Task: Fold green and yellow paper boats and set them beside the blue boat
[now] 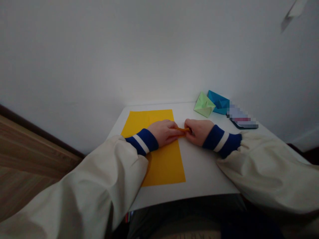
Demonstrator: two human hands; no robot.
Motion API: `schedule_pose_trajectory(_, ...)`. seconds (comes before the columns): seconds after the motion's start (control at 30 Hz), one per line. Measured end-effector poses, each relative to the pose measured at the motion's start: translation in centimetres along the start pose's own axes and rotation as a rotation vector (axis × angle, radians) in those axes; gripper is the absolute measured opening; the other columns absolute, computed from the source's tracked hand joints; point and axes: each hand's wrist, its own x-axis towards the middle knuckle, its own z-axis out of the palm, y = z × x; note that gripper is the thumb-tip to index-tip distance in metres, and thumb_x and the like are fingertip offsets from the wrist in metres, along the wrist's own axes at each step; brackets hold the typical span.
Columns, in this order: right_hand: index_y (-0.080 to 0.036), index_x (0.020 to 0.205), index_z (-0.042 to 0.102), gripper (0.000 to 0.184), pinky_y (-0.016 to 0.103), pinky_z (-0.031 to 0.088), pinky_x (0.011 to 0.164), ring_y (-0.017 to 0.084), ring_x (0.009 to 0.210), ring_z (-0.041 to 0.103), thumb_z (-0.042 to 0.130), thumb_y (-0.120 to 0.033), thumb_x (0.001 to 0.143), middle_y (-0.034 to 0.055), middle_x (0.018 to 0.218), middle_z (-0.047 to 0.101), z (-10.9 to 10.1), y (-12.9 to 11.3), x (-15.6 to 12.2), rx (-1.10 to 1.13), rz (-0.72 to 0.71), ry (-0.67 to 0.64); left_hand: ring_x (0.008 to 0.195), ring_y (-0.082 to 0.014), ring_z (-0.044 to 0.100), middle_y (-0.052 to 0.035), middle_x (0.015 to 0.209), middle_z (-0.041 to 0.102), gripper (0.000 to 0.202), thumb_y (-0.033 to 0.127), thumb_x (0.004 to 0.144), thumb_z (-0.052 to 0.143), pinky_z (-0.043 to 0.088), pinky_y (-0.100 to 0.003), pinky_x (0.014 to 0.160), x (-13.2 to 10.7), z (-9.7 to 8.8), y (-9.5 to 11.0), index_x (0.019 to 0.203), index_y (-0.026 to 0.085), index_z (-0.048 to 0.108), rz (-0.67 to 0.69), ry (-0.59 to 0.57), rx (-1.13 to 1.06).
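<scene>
Between my two hands is a small folded piece of orange paper (183,129), mostly covered by the fingers. My left hand (164,132) is closed on its left end, above a large yellow sheet of paper (165,166) lying on the white table (206,176). Gripping the right end, my right hand (198,130) has its fingers curled in, just right of the yellow sheet. How the orange paper is folded inside the fingers cannot be made out.
At the table's back right stand a light green folded paper shape (204,105) and a blue one (219,102). Beside them lies a dark-edged flat object (243,121), partly pixelated. A white wall (149,53) rises behind the table, and wooden furniture (32,149) is at the left.
</scene>
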Motion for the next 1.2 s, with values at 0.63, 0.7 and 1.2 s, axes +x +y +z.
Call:
schedule_pose_trajectory(0.63,-0.019,0.078,0.051,0.013,0.027,0.025,0.053,0.015,0.068,0.054,0.043,-0.028,0.078,0.0038,0.081,0.06,-0.1,0.1,0.3,-0.054,-0.112,-0.009,0.094,-0.0206,0.054,-0.0094,0.106,0.058,0.027,0.029,0.086,0.049,0.046,-0.036,0.084,0.0,0.3,0.0,0.104,0.017,0.065,-0.063,0.049,0.025)
schedule_pose_trajectory(0.7,-0.019,0.078,0.051,0.011,0.027,0.026,0.053,0.015,0.068,0.054,0.044,-0.028,0.077,0.0031,0.08,0.06,0.0,0.2,0.2,-0.035,-0.09,-0.013,0.094,-0.0205,0.055,-0.009,0.107,0.059,0.028,0.03,0.086,0.049,0.047,-0.035,0.083,0.0,0.2,0.0,0.105,0.018,0.065,-0.079,0.04,0.018)
schedule_pose_trajectory(1.2,-0.022,0.091,0.056,0.021,0.024,0.03,0.052,0.012,0.059,0.049,0.049,-0.034,0.077,-0.0009,0.069,0.059,1.1,1.2,0.2,0.178,0.065,-0.068,0.096,-0.0182,0.056,-0.0022,0.111,0.06,0.026,0.03,0.088,0.047,0.047,-0.031,0.078,-0.4,-0.1,0.2,0.107,0.032,0.065,-0.038,0.039,-0.041)
